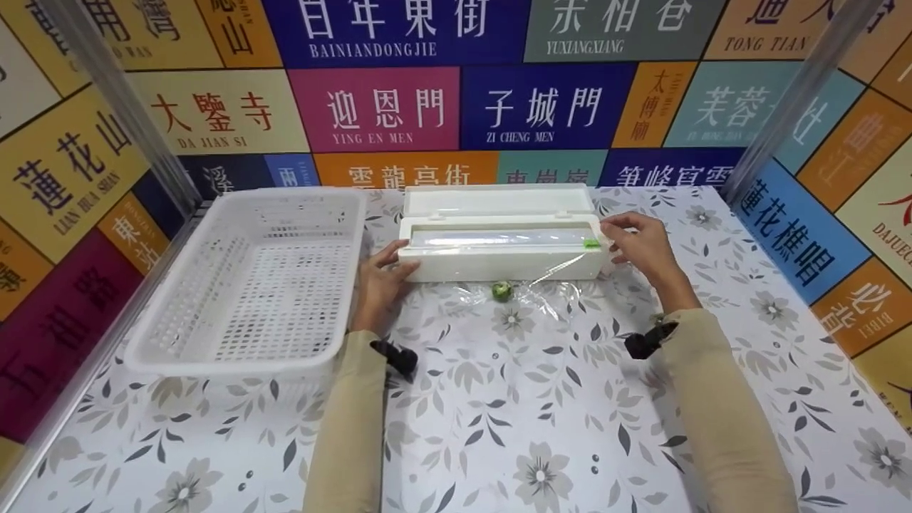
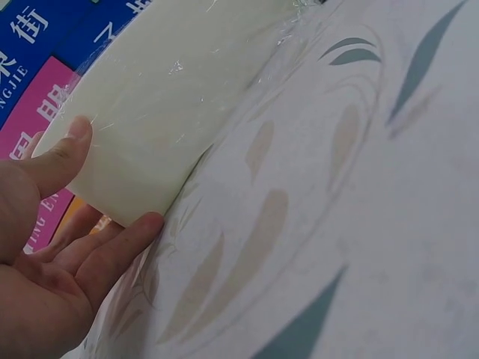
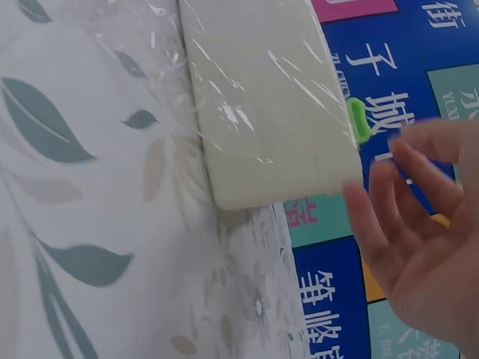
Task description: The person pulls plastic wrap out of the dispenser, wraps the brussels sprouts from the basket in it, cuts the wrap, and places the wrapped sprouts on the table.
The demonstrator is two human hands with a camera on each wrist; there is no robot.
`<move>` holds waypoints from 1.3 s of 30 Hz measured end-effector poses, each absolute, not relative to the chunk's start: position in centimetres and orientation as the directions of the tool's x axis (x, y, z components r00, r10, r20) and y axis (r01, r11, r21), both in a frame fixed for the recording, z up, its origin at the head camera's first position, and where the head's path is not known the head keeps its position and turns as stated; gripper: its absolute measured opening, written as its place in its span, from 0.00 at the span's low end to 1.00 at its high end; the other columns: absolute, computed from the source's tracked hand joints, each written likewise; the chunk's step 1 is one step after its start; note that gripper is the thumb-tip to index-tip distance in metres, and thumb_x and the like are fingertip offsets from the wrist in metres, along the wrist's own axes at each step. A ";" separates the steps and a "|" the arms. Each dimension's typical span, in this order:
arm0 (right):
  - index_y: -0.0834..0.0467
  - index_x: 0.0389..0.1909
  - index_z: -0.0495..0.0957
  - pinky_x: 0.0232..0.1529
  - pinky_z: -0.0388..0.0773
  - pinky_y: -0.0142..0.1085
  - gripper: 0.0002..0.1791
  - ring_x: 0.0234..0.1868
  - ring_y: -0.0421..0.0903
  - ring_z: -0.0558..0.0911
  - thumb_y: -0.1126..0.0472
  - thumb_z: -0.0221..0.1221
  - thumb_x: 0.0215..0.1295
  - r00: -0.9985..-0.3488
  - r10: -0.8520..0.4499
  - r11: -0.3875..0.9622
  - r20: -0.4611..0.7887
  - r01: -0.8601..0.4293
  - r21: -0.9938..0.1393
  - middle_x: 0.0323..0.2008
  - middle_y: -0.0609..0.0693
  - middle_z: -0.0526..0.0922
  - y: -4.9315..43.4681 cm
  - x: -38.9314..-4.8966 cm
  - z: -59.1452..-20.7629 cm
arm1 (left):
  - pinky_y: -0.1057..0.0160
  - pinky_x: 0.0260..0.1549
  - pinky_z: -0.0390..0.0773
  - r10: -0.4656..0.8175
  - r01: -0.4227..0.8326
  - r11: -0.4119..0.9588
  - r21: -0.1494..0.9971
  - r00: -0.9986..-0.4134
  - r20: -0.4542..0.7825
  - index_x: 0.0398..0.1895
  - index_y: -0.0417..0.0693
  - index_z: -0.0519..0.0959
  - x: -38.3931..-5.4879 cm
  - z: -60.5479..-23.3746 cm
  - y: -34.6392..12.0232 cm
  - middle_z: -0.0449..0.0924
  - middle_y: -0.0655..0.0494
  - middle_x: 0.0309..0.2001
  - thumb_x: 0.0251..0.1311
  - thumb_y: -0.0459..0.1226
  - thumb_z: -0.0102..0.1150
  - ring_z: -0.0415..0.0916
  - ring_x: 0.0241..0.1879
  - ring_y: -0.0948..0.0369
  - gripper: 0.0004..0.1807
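A white cling film dispenser box (image 1: 502, 263) lies on the table with its lid (image 1: 499, 199) raised at the back and a film roll (image 1: 491, 238) inside. Clear film (image 1: 556, 296) hangs over the front onto the cloth, beside a small round green vegetable (image 1: 502, 291). My left hand (image 1: 381, 285) holds the box's left end, thumb (image 2: 71, 149) on its face and fingers around the end. At the right end, my right hand (image 1: 641, 249) has loosely bent fingers, a fingertip right at the box's corner and near the green slider (image 3: 359, 121).
To the left stands a white plastic basket (image 1: 349, 285) with slotted sides and bottom. A floral cloth (image 1: 513, 413) covers the table. Behind the box rises a panel (image 1: 385, 107) of coloured signs, with clear-edged walls at both sides.
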State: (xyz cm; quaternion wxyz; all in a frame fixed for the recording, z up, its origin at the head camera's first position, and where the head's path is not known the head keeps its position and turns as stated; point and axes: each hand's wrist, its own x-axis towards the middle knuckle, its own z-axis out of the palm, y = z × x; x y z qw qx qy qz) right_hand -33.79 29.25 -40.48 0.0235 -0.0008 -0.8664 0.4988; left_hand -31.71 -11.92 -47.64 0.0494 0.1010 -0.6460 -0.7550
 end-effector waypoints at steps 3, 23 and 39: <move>0.59 0.62 0.77 0.40 0.85 0.27 0.29 0.46 0.39 0.79 0.43 0.58 0.70 -0.994 0.097 0.471 0.051 0.001 -0.882 0.52 0.47 0.78 28.7 -33.7 -40.8 | 0.56 0.50 0.87 -0.190 -0.063 -0.232 0.971 -0.976 -0.108 0.61 0.53 0.80 -31.7 -47.6 -11.9 0.68 0.42 0.61 0.55 0.27 0.69 0.81 0.52 0.51 0.28; 0.59 0.61 0.78 0.37 0.77 0.19 0.26 0.48 0.45 0.82 0.56 0.66 0.63 -0.959 0.263 0.435 0.105 0.020 -0.900 0.61 0.59 0.81 26.9 -33.0 -43.2 | 0.58 0.42 0.88 -0.192 -0.073 -0.049 0.996 -0.978 -0.081 0.62 0.58 0.80 -31.7 -47.6 -12.3 0.74 0.43 0.62 0.57 0.32 0.70 0.82 0.43 0.58 0.28; 0.60 0.71 0.67 0.64 0.80 0.38 0.36 0.53 0.40 0.80 0.48 0.63 0.67 -0.961 0.249 0.236 -0.117 0.178 -0.955 0.70 0.58 0.72 27.5 -32.3 -42.8 | 0.51 0.49 0.87 -0.180 -0.070 -0.113 0.991 -0.980 -0.090 0.66 0.55 0.76 -31.0 -46.8 -11.6 0.73 0.40 0.63 0.59 0.29 0.67 0.83 0.44 0.56 0.30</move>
